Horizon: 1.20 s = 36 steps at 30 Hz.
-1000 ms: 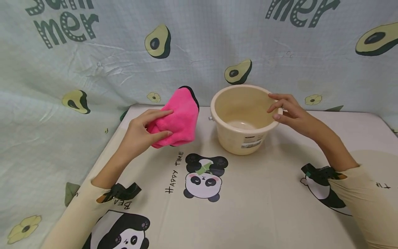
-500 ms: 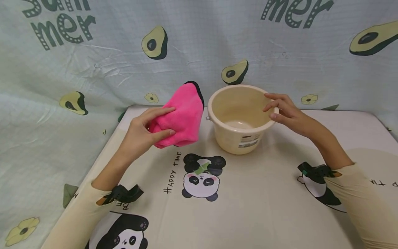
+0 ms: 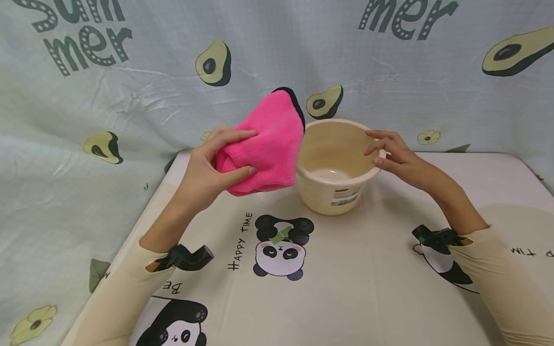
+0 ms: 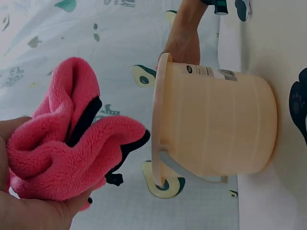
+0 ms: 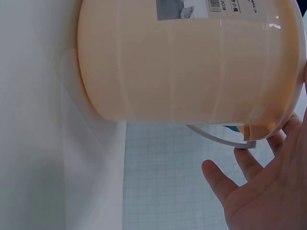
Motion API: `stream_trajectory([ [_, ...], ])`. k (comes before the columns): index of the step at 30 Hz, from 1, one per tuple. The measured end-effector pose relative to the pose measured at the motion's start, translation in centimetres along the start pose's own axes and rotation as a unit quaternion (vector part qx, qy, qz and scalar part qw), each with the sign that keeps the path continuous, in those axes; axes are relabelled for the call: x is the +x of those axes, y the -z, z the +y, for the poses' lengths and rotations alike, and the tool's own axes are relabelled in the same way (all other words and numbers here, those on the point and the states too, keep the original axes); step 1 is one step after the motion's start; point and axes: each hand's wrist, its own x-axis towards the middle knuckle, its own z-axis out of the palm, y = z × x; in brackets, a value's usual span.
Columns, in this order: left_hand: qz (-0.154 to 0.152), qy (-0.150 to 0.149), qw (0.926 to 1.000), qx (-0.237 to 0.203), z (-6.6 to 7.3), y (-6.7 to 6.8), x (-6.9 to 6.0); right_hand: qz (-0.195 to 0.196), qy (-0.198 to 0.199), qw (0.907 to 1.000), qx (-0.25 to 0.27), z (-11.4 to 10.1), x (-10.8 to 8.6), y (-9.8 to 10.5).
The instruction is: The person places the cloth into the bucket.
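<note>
A pink cloth with black edging (image 3: 270, 144) is pinched in the left hand (image 3: 205, 168), raised at the bucket's left rim and covering part of it in the head view. The left wrist view shows the folded cloth (image 4: 72, 139) beside the mouth of the cream bucket (image 4: 216, 120). Upright on the table stands the bucket (image 3: 331, 194), its visible inside holding nothing. At its right rim the right hand (image 3: 400, 161) holds on, fingertips over the edge and thumb at the rim. In the right wrist view, that hand (image 5: 268, 187) is by the handle's joint.
The table (image 3: 337, 298) has a cloth printed with pandas and words. Behind and to the left hangs a pale curtain (image 3: 268, 48) with avocado prints. The bucket's grey handle (image 4: 187, 172) hangs down its side.
The left hand has moved right and up with the cloth, which now overlaps the bucket's left rim in the head view. The right hand and bucket have hardly moved.
</note>
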Motion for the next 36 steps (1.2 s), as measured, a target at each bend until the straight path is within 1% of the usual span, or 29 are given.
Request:
stream_trajectory([
  [2,-0.001,-0.021,0.9993,0.031,0.2,-0.4,0.7,0.002,-0.001,1.0000,-0.002,0.0,0.0,0.0],
  [5,-0.011,-0.050,0.9973,0.053,0.3,-1.0,1.7,0.003,-0.001,1.0000,-0.003,0.0,0.0,-0.1],
  [10,-0.048,-0.091,0.9933,0.053,0.3,-2.0,3.7,0.006,0.006,1.0000,-0.003,0.1,-0.1,-0.3],
  [12,-0.061,-0.098,0.9921,0.049,0.2,-2.4,4.4,0.007,0.008,0.9999,-0.003,0.2,-0.1,-0.3],
  [15,-0.072,-0.095,0.9913,0.056,0.3,-3.0,5.3,0.009,0.008,0.9999,-0.004,0.2,-0.2,-0.3],
  [20,-0.080,-0.079,0.9911,0.070,0.5,-3.7,6.6,0.008,0.012,0.9999,-0.007,0.1,-0.1,-0.3],
  [23,-0.085,-0.080,0.9906,0.072,0.6,-4.1,7.4,0.009,0.013,0.9999,-0.005,0.0,-0.1,-0.3],
  [25,-0.089,-0.079,0.9902,0.073,0.6,-4.3,7.8,0.009,0.013,0.9999,-0.004,0.0,-0.1,-0.3],
  [31,-0.102,-0.062,0.9900,0.076,0.5,-4.8,8.9,0.006,0.013,0.9999,-0.004,-0.1,-0.2,-0.2],
  [33,-0.111,-0.059,0.9888,0.081,0.4,-5.0,9.3,0.005,0.013,0.9999,-0.004,-0.1,-0.2,-0.1],
  [36,-0.133,-0.049,0.9865,0.081,0.0,-5.1,9.9,0.002,0.011,0.9999,-0.003,-0.1,-0.1,-0.1],
])
